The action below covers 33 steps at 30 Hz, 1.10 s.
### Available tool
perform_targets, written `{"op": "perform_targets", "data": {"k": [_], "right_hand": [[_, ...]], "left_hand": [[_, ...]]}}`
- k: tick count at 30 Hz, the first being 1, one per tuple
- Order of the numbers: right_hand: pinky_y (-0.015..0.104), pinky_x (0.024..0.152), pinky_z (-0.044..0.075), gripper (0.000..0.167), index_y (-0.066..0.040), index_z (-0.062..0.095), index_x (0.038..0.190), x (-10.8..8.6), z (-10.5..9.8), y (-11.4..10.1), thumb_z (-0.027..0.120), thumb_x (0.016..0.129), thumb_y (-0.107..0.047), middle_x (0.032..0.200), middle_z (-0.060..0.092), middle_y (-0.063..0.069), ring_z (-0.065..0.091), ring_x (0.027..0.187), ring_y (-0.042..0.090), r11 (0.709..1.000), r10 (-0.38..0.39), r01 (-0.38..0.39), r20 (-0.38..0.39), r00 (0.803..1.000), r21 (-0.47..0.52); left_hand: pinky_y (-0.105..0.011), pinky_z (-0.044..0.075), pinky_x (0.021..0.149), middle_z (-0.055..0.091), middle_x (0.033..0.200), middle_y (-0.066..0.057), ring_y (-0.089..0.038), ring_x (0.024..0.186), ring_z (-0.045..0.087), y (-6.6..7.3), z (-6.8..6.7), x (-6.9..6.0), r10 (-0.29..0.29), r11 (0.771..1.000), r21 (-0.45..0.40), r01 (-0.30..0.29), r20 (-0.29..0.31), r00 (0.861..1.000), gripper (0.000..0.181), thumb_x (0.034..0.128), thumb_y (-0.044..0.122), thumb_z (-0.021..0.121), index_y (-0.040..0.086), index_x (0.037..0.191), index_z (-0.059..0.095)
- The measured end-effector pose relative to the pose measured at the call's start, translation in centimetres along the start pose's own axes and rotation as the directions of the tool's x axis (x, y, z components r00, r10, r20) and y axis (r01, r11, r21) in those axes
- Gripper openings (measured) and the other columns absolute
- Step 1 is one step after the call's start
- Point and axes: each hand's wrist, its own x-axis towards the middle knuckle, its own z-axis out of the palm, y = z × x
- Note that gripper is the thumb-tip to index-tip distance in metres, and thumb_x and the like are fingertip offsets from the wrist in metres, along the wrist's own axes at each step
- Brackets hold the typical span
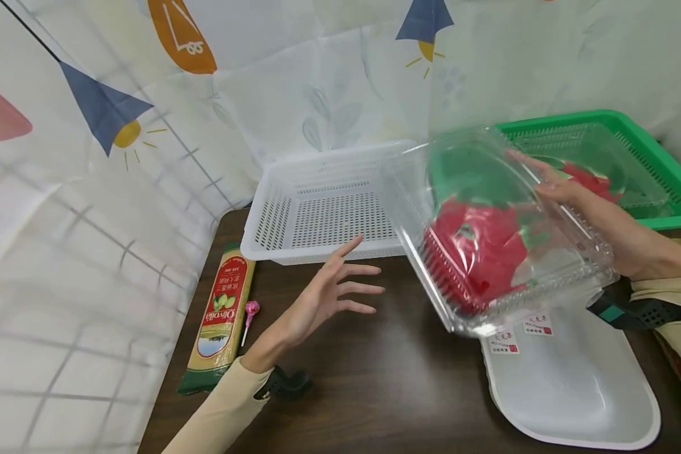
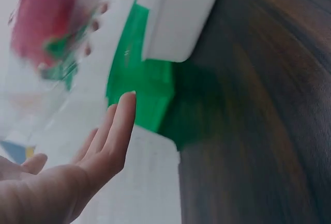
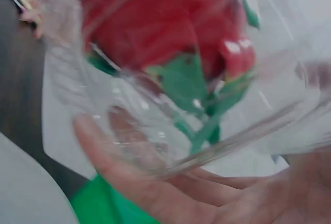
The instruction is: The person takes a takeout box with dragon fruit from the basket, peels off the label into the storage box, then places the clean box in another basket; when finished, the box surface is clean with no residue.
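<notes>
My right hand (image 1: 567, 186) grips the edge of a clear plastic box (image 1: 579, 246), held tilted above the table. Inside it is a red dragon fruit (image 1: 477, 246) with green leaf-like tips, which also fills much of the right wrist view (image 3: 160, 22). The fingers of that hand (image 3: 170, 198) show along and behind the clear wall. My left hand (image 1: 320, 293) hovers over the dark table with fingers spread, holding nothing. In front of it stands a white perforated basket (image 1: 272, 173). The left wrist view shows the same hand (image 2: 98, 167), apart from the box.
At the back right, a green basket (image 1: 678, 167) contains another clear box with a red thing (image 1: 590, 180). A white tray (image 1: 579, 391) with small labels (image 1: 505, 342) lies front right. On the left lie an Olivoila spaghetti packet (image 1: 224, 302) and a pink lollipop (image 1: 252, 308).
</notes>
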Motion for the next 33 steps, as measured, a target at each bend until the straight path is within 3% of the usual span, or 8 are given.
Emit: {"op": "perform_targets", "data": {"k": [3, 11, 17, 20, 23, 26, 30, 33], "right_hand": [[0.054, 0.078, 0.062, 0.057, -0.050, 0.011, 0.165, -2.6, 0.4, -3.6, 0.027, 0.114, -0.033, 0.173, 0.008, 0.004, 0.054, 0.132, 0.014, 0.947, 0.315, -0.293, -0.201, 0.927, 0.135], [0.036, 0.070, 0.064, 0.059, -0.043, 0.005, 0.168, -2.5, 0.0, -4.7, 0.031, 0.116, -0.032, 0.130, 0.068, -0.011, 0.076, 0.100, 0.015, 0.948, 0.301, -0.219, -0.429, 0.852, 0.231], [0.033, 0.070, 0.064, 0.062, -0.044, 0.004, 0.167, -2.3, -1.0, -3.9, 0.036, 0.115, -0.034, 0.131, 0.065, -0.008, 0.078, 0.095, 0.017, 0.944, 0.316, -0.223, -0.466, 0.827, 0.245], [0.029, 0.074, 0.062, 0.063, -0.045, 0.003, 0.167, -2.0, -1.4, -3.5, 0.036, 0.115, -0.035, 0.127, 0.064, -0.010, 0.076, 0.097, 0.012, 0.935, 0.338, -0.236, -0.463, 0.819, 0.264], [0.023, 0.078, 0.059, 0.060, -0.049, 0.003, 0.165, -1.7, -1.6, -3.5, 0.033, 0.115, -0.038, 0.151, 0.047, -0.002, 0.066, 0.110, 0.000, 0.925, 0.375, -0.287, -0.465, 0.802, 0.251], [0.020, 0.070, 0.054, 0.060, -0.050, 0.003, 0.165, -1.5, -1.6, -3.5, 0.033, 0.114, -0.039, 0.160, 0.028, 0.003, 0.060, 0.096, 0.000, 0.922, 0.384, -0.297, -0.481, 0.788, 0.249], [0.025, 0.058, 0.049, 0.064, -0.046, 0.003, 0.167, -1.4, -1.5, -3.3, 0.038, 0.114, -0.037, 0.139, 0.050, -0.005, 0.058, 0.070, 0.008, 0.925, 0.370, -0.265, -0.491, 0.788, 0.272], [0.025, 0.063, 0.055, 0.065, -0.045, 0.000, 0.167, -1.3, -1.5, -3.2, 0.037, 0.114, -0.037, 0.122, 0.062, -0.010, 0.070, 0.076, 0.011, 0.926, 0.367, -0.264, -0.473, 0.801, 0.271]], "left_hand": [[-0.055, 0.054, 0.101, 0.041, 0.152, -0.030, -0.049, 0.135, 0.052, -0.6, 1.1, 1.1, -0.020, 0.997, 0.071, 0.020, -0.003, 1.000, 0.063, 0.1115, 0.033, 0.031, 0.019, 0.169, 0.008], [-0.044, 0.058, 0.097, 0.039, 0.156, -0.023, -0.035, 0.132, 0.058, -2.8, 4.2, 4.1, -0.069, 0.945, 0.322, 0.063, 0.007, 0.998, 0.080, 0.1078, 0.035, 0.054, 0.039, 0.167, 0.001], [-0.035, 0.052, 0.103, 0.037, 0.158, -0.016, -0.021, 0.134, 0.057, -3.8, 6.4, 7.7, -0.121, 0.875, 0.475, 0.093, 0.027, 0.992, 0.096, 0.1020, 0.043, 0.062, 0.046, 0.163, -0.011], [-0.035, 0.051, 0.104, 0.031, 0.161, -0.017, -0.028, 0.138, 0.052, -3.8, 7.2, 9.7, -0.120, 0.881, 0.464, 0.096, 0.021, 0.993, 0.098, 0.1017, 0.041, 0.061, 0.039, 0.165, -0.014], [-0.033, 0.050, 0.105, 0.023, 0.167, -0.013, -0.030, 0.142, 0.047, -3.5, 8.2, 11.2, -0.122, 0.882, 0.454, 0.124, -0.035, 0.992, 0.100, 0.1022, 0.041, 0.060, 0.033, 0.165, -0.016], [-0.030, 0.045, 0.111, 0.016, 0.170, -0.006, -0.024, 0.146, 0.039, -3.7, 9.2, 12.4, -0.088, 0.885, 0.450, 0.121, -0.092, 0.992, 0.101, 0.1037, 0.041, 0.060, 0.028, 0.165, -0.018], [-0.042, 0.028, 0.124, 0.006, 0.172, 0.000, -0.017, 0.154, 0.020, -4.2, 10.0, 13.8, 0.008, 0.889, 0.455, 0.056, -0.138, 0.990, 0.097, 0.1060, 0.038, 0.059, 0.025, 0.165, -0.018], [-0.049, 0.020, 0.127, 0.005, 0.172, 0.000, -0.015, 0.157, 0.012, -4.5, 10.3, 14.7, 0.080, 0.884, 0.467, 0.008, -0.168, 0.983, 0.093, 0.1074, 0.036, 0.057, 0.023, 0.165, -0.015]]}}
